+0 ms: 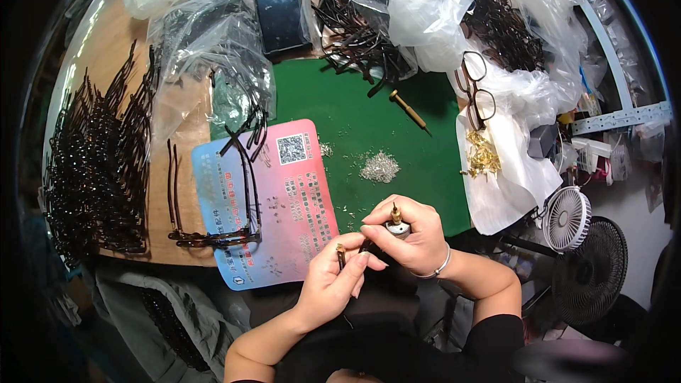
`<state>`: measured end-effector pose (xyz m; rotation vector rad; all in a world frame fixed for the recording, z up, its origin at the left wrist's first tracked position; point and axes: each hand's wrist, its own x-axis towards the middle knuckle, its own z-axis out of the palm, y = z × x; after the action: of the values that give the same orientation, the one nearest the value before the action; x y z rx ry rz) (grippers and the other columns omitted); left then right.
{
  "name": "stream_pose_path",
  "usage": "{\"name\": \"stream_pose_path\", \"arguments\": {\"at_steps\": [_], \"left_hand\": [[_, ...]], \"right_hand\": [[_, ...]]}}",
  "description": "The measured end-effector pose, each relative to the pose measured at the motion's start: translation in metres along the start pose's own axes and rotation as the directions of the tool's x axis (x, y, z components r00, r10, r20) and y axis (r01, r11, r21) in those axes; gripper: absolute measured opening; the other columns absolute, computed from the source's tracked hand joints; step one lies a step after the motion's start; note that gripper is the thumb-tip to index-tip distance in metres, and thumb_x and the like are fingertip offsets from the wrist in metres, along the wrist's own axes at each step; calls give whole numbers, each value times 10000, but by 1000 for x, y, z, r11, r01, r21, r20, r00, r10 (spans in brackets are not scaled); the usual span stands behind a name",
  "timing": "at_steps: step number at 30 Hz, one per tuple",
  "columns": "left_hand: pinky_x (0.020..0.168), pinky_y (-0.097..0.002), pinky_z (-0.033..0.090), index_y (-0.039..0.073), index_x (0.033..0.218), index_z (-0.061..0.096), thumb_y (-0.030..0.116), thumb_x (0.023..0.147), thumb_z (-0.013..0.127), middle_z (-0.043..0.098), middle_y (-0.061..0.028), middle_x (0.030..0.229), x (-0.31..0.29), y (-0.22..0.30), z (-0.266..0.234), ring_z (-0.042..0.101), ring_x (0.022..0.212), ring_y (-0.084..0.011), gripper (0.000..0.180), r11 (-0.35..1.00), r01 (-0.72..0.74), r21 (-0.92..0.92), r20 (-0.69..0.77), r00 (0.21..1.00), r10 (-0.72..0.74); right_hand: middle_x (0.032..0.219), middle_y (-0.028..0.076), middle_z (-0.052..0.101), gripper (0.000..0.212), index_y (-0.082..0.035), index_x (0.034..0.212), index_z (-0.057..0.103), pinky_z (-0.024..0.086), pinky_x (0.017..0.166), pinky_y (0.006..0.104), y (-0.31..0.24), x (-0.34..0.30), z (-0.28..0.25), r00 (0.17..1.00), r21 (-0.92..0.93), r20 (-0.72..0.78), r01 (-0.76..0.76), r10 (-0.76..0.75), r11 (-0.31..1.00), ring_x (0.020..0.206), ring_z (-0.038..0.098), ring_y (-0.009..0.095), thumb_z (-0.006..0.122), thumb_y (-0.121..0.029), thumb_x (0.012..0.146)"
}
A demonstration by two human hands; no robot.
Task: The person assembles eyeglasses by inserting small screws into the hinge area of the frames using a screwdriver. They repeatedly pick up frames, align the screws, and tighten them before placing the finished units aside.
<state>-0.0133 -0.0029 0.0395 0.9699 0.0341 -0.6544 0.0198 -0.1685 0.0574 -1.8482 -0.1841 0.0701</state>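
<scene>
My left hand (333,284) is closed round a slim dark eyeglass temple (341,258), whose end with a small metal hinge pokes up between the fingers. Close by on the right, my right hand (411,237) is closed round a round-bodied screwdriver (399,228) with a brass-coloured tip pointing up. Its thumb and forefinger also pinch at a small dark piece between the hands, partly hidden by the fingers. Beyond the hands, a heap of tiny silvery screws (379,167) lies on the green mat (418,170).
Tortoiseshell glasses (220,238) rest on a pink-blue printed sheet (298,191). Stacked frames (99,170) fill the left side. A thin screwdriver (410,112), another pair of glasses (477,92), gold-coloured parts (482,156), a phone (278,10) and a white fan (567,220) surround the mat.
</scene>
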Motion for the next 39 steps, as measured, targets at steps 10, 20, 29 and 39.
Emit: {"name": "stream_pose_path", "arguments": {"at_steps": [10,20,29,39], "left_hand": [[488,-171,386,3,1146,481,123,946,462,646,-74,904,0,0,-6,453,533,-28,235,999,11,50,5,1000,-11],[734,-264,484,2,1189,466,12,920,430,651,-85,929,-2,-9,-8,628,818,-142,272,902,-47,429,24,999,41],[496,-172,397,-18,1200,414,12,933,407,623,-94,918,-4,-5,-34,447,556,-38,269,874,-5,485,-249,958,144],[684,-256,490,-32,1141,468,-47,888,440,649,-133,890,10,-20,-37,625,789,-151,255,723,-141,676,-147,936,321]], "right_hand": [[760,59,598,116,12,864,610,439,520,217,0,-3,-3,980,213,121,-182,159,960,619,561,89,652,-83,811],[842,19,529,313,-18,981,531,441,616,227,20,-6,-12,813,115,411,-495,413,861,722,525,80,687,-232,815],[921,140,474,637,-50,1271,404,507,562,352,24,-9,-32,927,-723,298,63,229,688,653,600,289,645,-380,783],[951,170,446,526,-51,1218,397,513,575,388,24,-18,-37,958,-694,179,-39,224,719,689,595,329,618,-287,802]]}}
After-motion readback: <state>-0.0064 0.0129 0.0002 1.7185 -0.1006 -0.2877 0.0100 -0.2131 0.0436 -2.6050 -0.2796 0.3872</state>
